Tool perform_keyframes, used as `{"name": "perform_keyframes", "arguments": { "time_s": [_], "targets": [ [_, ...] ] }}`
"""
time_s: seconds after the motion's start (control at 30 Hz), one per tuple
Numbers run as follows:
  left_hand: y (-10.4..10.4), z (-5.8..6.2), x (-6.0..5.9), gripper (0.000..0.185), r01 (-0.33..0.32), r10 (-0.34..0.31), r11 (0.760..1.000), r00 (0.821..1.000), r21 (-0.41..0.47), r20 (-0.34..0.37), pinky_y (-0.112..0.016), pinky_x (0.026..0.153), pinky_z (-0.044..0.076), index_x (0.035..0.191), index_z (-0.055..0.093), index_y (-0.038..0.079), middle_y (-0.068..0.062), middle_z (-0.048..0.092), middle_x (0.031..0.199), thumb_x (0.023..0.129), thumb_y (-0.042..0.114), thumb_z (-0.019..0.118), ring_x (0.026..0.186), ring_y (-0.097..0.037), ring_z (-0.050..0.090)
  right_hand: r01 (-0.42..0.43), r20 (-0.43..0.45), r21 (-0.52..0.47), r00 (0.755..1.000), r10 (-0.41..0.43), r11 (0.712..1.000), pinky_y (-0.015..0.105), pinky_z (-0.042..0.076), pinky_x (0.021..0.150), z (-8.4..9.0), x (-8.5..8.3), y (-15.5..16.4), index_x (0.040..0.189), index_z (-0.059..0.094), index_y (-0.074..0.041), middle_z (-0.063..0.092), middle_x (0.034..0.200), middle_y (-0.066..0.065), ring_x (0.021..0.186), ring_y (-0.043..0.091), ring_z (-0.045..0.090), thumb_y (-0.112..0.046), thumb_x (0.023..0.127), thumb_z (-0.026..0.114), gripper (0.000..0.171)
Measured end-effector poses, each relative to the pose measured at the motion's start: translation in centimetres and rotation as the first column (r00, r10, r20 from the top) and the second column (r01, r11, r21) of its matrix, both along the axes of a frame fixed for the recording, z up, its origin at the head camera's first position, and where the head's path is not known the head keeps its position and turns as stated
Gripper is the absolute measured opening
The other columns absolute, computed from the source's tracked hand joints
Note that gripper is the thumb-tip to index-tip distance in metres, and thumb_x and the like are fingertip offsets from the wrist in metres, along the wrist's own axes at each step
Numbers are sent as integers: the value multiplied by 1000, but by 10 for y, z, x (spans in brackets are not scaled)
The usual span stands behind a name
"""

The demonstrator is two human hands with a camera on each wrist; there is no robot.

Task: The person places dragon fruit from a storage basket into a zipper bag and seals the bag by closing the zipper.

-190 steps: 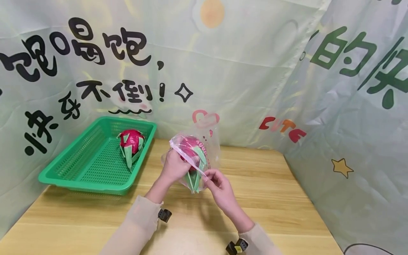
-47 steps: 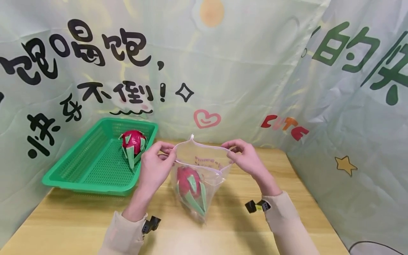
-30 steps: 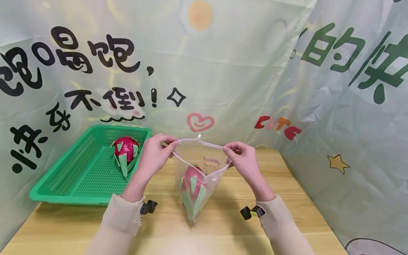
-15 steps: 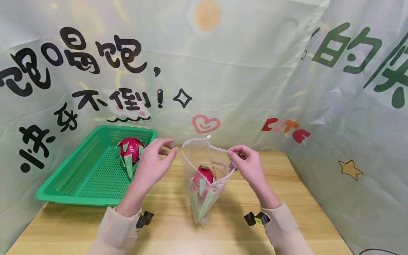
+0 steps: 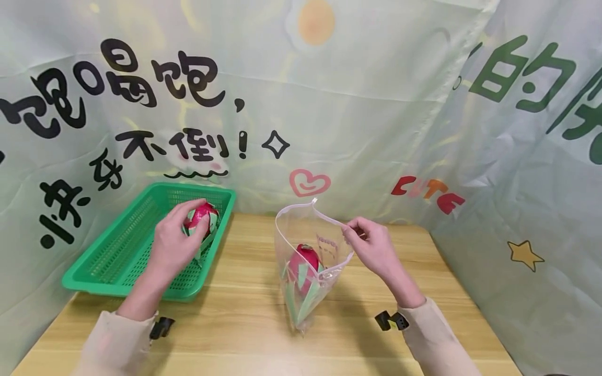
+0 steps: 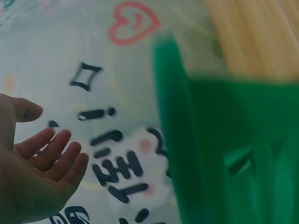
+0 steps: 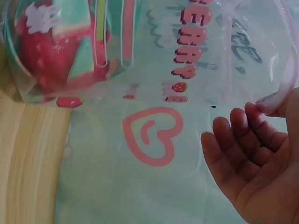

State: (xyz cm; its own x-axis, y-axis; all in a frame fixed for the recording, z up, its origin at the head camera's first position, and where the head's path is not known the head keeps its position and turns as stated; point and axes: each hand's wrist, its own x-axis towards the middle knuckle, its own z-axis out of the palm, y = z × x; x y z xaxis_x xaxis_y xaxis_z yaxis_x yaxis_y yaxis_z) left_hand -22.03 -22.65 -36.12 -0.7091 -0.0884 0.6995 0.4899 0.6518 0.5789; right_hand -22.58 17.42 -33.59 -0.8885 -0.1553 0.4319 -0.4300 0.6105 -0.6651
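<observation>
In the green basket (image 5: 117, 245) at the left, the left hand (image 5: 175, 241) lay with relaxed, spread fingers over the red-and-green dragon fruit (image 5: 203, 220), directly beneath its fingertips. To the right, the right hand (image 5: 371, 245) pinched the rim of the upright clear bag (image 5: 308, 237), its mouth gaping toward the basket. A second fruit (image 5: 303, 266) sat inside, leaves pointing down.

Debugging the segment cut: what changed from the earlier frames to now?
The left hand let go of the bag's rim, moved left to the green basket and now rests over the dragon fruit in the basket. The right hand still pinches the rim of the clear zip bag, which hangs open. The dragon fruit in the bag and the basket stayed put.
</observation>
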Motion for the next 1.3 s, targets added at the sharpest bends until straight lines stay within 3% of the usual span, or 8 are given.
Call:
{"name": "perform_keyframes", "arguments": {
  "time_s": [0.1,0.17,0.3,0.5,0.6,0.8,1.03,1.3],
  "targets": [
    [-12,-1,-14,42,24,-25,999,1000,-48,-7,-53,99,50,136,65,1,-19,65,137,95,7,70,117,-41,62,2,-70,56,998,2,998,27,47,59,-1,-1,1,89,73,-10,65,77,1,72,16,60,-15,101,67,14],
    [-21,-2,-24,47,40,-39,995,999,-91,21,-66,107,42,141,62,2,-20,61,143,96,12,71,133,-44,54,2,-99,83,995,6,997,28,47,60,0,-2,1,89,73,-11,65,77,-1,73,16,60,-14,101,68,13],
    [-37,-4,-44,60,62,-28,976,986,-206,162,-71,110,36,152,51,6,-20,49,156,98,25,70,143,-47,43,2,-121,98,993,10,995,29,47,59,0,-3,2,90,74,-11,65,78,-1,73,16,61,-14,100,68,12],
    [-50,1,-64,79,121,34,918,925,-378,379,-77,111,30,162,34,7,-21,31,166,102,49,61,150,-49,29,-5,-126,90,992,17,996,28,47,58,-2,-3,2,89,73,-11,65,77,-1,72,16,61,-13,100,68,12],
    [-53,7,-69,83,143,60,891,904,-432,424,-77,111,30,163,31,6,-22,28,167,101,55,58,150,-50,27,-12,-127,85,992,23,996,28,48,58,-4,-3,2,89,73,-11,64,77,-2,72,15,62,-13,100,68,12],
    [-53,23,-83,86,149,92,864,892,-481,442,-77,111,29,163,29,7,-22,25,168,101,58,57,151,-50,24,-14,-139,83,990,25,996,28,49,60,-5,-3,3,87,72,-12,63,76,-3,72,14,63,-12,100,68,14],
    [-53,20,-115,92,113,122,891,873,-441,472,-77,111,27,164,25,6,-21,18,171,99,65,53,152,-52,20,-1,-145,92,989,14,996,31,53,66,-5,-3,2,88,72,-12,65,78,-3,75,14,65,-14,100,68,13],
    [-62,-20,-136,90,87,122,914,873,-397,472,-79,106,32,166,23,9,-21,16,171,100,61,56,150,-56,20,-32,-144,72,989,42,997,30,54,66,-10,-2,-1,87,71,-13,64,78,-5,73,13,64,-13,100,68,13]
  ]
}}
